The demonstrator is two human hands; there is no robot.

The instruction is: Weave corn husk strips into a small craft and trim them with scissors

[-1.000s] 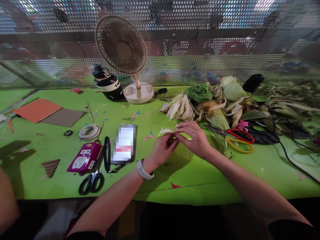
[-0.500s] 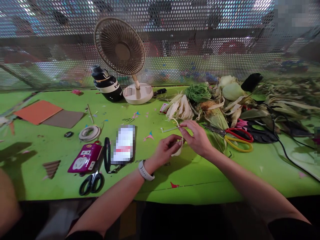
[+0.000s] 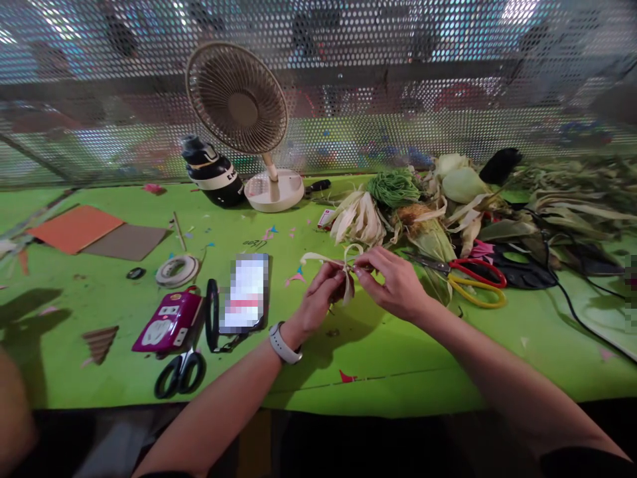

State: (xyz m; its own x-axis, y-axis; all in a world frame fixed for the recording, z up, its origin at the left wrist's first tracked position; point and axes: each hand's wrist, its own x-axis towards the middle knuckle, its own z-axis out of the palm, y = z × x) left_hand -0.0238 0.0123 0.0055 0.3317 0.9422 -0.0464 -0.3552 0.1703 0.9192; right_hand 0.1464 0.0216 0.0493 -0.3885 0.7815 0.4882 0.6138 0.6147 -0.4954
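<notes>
A pale strip of corn husk (image 3: pixel 349 282) forms a loop between my hands, its ends sticking out above and below the fingers. My left hand (image 3: pixel 326 292), with a white band on the wrist, pinches it from the left. On the other side my right hand (image 3: pixel 391 279) has thumb and forefinger closed on the strip. Just beyond the hands lies a bundle of dried husks (image 3: pixel 359 219), with a bundle of green strands (image 3: pixel 395 187) behind it. Red-and-yellow-handled scissors (image 3: pixel 478 282) rest right of my right hand, beside a husked corn ear (image 3: pixel 428 236).
A fan (image 3: pixel 273 189) and a black bottle (image 3: pixel 216 176) stand at the back before a perforated metal screen. Left lie a phone (image 3: pixel 243 292), tape roll (image 3: pixel 176 270), purple case (image 3: pixel 169 322) and black-handled scissors (image 3: pixel 180 375). Black cable (image 3: pixel 580 315) runs at right.
The husk strip now shows a raised loop and a tail stretching left over my left hand. My left hand has turned and moved slightly left and up; my right hand has shifted slightly right and down.
</notes>
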